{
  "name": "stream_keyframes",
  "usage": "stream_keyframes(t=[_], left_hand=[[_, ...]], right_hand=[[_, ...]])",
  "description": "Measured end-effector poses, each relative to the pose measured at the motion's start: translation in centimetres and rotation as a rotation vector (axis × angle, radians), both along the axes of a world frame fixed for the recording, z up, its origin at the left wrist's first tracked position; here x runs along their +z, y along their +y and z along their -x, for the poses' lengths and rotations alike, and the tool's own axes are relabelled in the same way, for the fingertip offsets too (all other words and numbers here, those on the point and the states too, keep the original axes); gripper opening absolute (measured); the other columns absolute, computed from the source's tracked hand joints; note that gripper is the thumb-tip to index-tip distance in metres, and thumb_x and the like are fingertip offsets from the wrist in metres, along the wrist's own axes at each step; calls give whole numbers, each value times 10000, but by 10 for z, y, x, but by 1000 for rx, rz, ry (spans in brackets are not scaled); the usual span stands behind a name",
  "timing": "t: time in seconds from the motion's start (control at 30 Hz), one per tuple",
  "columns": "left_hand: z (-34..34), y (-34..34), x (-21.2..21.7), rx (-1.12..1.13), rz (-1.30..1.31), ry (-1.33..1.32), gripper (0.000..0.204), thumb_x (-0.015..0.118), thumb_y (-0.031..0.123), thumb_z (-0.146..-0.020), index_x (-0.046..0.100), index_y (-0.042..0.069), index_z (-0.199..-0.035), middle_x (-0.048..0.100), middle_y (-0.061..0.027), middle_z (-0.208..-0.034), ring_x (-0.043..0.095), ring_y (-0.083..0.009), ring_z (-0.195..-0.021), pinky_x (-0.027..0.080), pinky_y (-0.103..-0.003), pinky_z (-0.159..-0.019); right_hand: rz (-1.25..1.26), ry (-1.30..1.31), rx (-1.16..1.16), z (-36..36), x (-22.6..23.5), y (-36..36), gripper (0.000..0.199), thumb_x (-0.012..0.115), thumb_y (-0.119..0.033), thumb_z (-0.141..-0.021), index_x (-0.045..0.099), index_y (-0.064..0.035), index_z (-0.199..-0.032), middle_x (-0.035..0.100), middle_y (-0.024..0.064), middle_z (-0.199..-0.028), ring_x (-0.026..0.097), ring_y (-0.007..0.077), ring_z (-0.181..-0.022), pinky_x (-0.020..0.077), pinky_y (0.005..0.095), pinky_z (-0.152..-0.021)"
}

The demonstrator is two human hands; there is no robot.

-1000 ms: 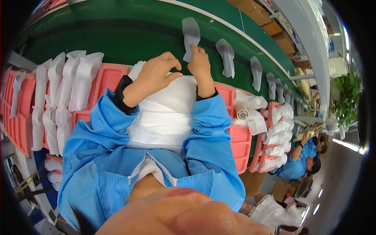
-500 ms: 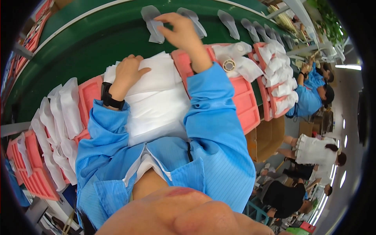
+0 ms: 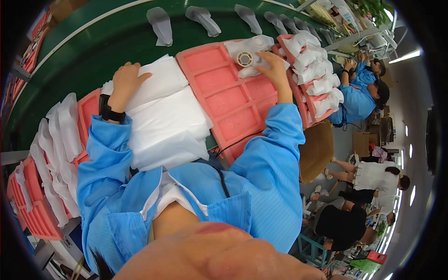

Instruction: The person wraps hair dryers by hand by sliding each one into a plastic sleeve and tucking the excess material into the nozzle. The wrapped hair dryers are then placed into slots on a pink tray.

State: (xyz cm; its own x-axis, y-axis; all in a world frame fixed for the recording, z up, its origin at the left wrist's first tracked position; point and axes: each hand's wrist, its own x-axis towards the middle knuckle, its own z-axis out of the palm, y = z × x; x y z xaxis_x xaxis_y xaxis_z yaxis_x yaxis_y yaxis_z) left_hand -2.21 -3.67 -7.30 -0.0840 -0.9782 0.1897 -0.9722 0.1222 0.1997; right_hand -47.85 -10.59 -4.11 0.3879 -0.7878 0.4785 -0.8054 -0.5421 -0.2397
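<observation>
My left hand (image 3: 127,81), with a black watch at the wrist, rests flat on a stack of white fabric sheets (image 3: 161,116) lying over a pink moulded tray (image 3: 224,100). My right hand (image 3: 274,69) reaches to the far right end of that tray. Its fingers touch a white fabric piece (image 3: 249,49) beside a small roll of tape (image 3: 244,59). Whether the fingers grip the piece is hidden. Both arms wear blue sleeves.
A green conveyor belt (image 3: 102,42) runs behind the tray and carries several white shaped pieces (image 3: 160,24). More pink trays with white pieces stand at left (image 3: 56,144) and right (image 3: 310,70). Other people in blue coats work at the far right (image 3: 359,93). A brown cardboard box (image 3: 317,151) stands below.
My right hand has come back from the conveyor belt to the white piece at the tray's right end. My left hand stayed on the white stack. The view has swung left.
</observation>
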Motion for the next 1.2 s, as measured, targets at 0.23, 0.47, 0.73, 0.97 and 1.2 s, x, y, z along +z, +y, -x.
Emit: stream_keyframes(t=[0.23, 0.47, 0.73, 0.97, 1.2], left_hand=[[-13, 18, 11, -20, -69, -79, 409, 638, 389, -832, 630, 48, -1057, 617, -181, -927, 599, -356, -879, 481, -413, -742], [8, 55, 22, -130, 89, 31, 381, 682, 297, -810, 614, 67, -1105, 595, -160, -1048, 594, -343, -945, 482, -393, -797], [73, 140, 42, -556, -186, 280, 373, 754, 191, -721, 620, 63, -1045, 552, -113, -1080, 567, -311, -948, 480, -382, -792], [67, 146, 22, -451, -145, 293, 275, 743, 136, -717, 604, 54, -940, 548, -102, -990, 558, -295, -906, 476, -360, -770], [61, 131, 9, -405, -255, 410, 167, 722, 143, -736, 611, 63, -832, 556, -82, -898, 565, -284, -866, 465, -367, -717]], right_hand=[[150, 62, -50, -14, -29, -5, 386, 787, -168, -635, 719, -144, -1014, 646, 101, -993, 599, 304, -897, 462, 405, -795], [414, 163, 51, -16, -33, -8, 339, 772, -161, -638, 731, -146, -975, 643, 107, -983, 609, 326, -849, 475, 415, -764], [296, 69, 51, -10, -36, -20, 307, 769, -166, -662, 733, -153, -966, 659, 108, -993, 622, 304, -919, 497, 402, -780], [333, 164, -23, -22, -29, -6, 319, 765, -173, -680, 724, -149, -996, 663, 109, -992, 625, 301, -916, 496, 389, -786], [368, 32, -51, -41, 1, 25, 332, 742, -135, -694, 702, -127, -1023, 663, 106, -1032, 625, 298, -936, 494, 387, -816]])
